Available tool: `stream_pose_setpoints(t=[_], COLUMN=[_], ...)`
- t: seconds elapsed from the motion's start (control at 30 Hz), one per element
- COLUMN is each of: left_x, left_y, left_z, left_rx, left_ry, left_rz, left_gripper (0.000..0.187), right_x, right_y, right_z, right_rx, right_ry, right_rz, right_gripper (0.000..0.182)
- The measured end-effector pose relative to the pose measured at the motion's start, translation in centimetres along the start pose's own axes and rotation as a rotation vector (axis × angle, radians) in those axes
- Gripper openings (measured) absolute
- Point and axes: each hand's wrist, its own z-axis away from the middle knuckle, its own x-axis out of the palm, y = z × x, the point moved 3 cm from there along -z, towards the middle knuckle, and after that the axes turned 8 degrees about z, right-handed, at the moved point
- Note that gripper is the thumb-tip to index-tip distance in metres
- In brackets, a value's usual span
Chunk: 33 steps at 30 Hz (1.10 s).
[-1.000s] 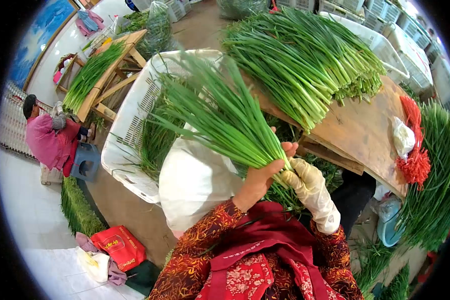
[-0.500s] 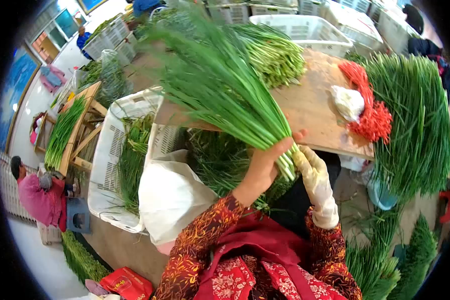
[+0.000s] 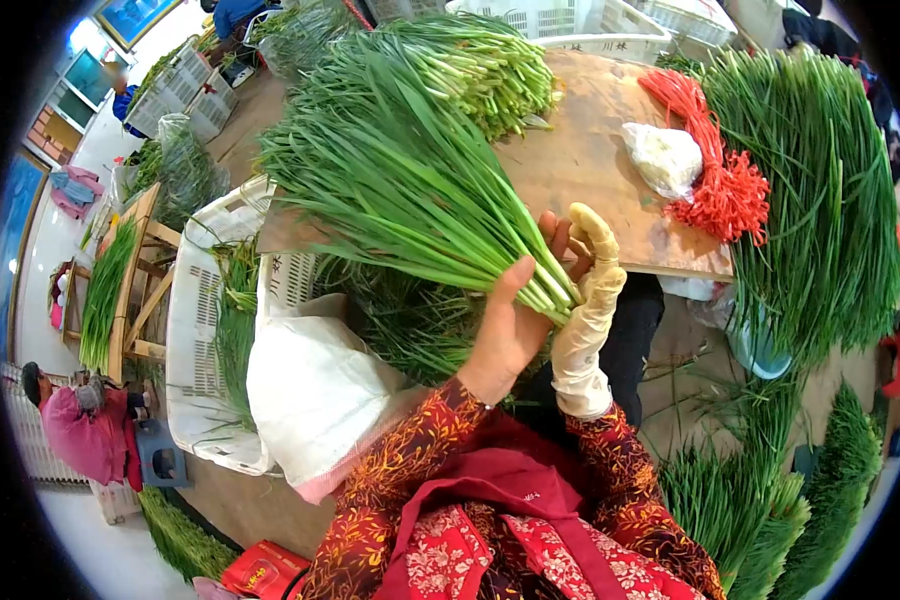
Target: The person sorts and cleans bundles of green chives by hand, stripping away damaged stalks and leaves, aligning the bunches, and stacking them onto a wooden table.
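A bunch of long green garlic chives (image 3: 450, 200) lies across my left hand (image 3: 515, 325), which is wrapped round the stalks near their pale ends. The thumb is on the near side, with fingertips showing beyond the stalks. My right hand (image 3: 588, 315), in a cream glove, is held upright against the stalk ends, its fingers stretched and not gripping. The leaves fan out to the upper left, over the edge of a wooden board (image 3: 570, 150). Behind them, a thick pile of chives (image 3: 490, 75) rests on the board.
Red ties (image 3: 720, 190) and a white plastic-wrapped lump (image 3: 662, 158) lie on the board. To its right hangs a large stack of chives (image 3: 805, 200). At left are a white crate (image 3: 195, 340) and white sack (image 3: 315, 400). A person (image 3: 85, 425) sits farther left.
The bunch's leaves have come down and left toward the board. My right hand's bent fingers have straightened upward beside the stalk ends. The view has shifted slightly.
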Motion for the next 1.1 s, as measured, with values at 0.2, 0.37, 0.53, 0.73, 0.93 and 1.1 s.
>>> stream_pose_setpoints(t=[0.2,0.37,0.53,0.73,0.93,1.1], left_x=[-2.2,-2.1,-2.0,-3.0,-3.8,-3.2], left_y=[-0.3,0.1,-0.1,0.5,0.9,1.7], left_z=[0.3,-0.1,-0.3,-0.3,0.4,0.7], left_rx=[-0.059,-0.116,-0.119,-0.114,-0.144,-0.173], left_ry=[0.081,0.045,0.033,0.012,0.06,0.046], left_rz=[-0.068,-0.005,-0.02,-0.08,-0.162,-0.103], left_gripper=[0.036,0.023,0.022,0.019,0.018,0.019], right_x=[0.7,-3.8,-3.7,-3.3,-3.8,-3.4], right_y=[-1.0,-2.5,-3.8,-2.6,-1.3,-5.0], right_z=[-0.9,-2.2,-1.1,-0.8,-1.5,-0.8], right_rx=[0.193,0.076,0.138,0.402,0.268,0.401], right_ry=[-0.024,0.002,-0.359,-0.304,-0.449,-0.578], right_rz=[0.001,0.169,0.513,0.217,0.627,0.14], right_gripper=[0.049,0.028,0.023,0.016,0.013,0.015])
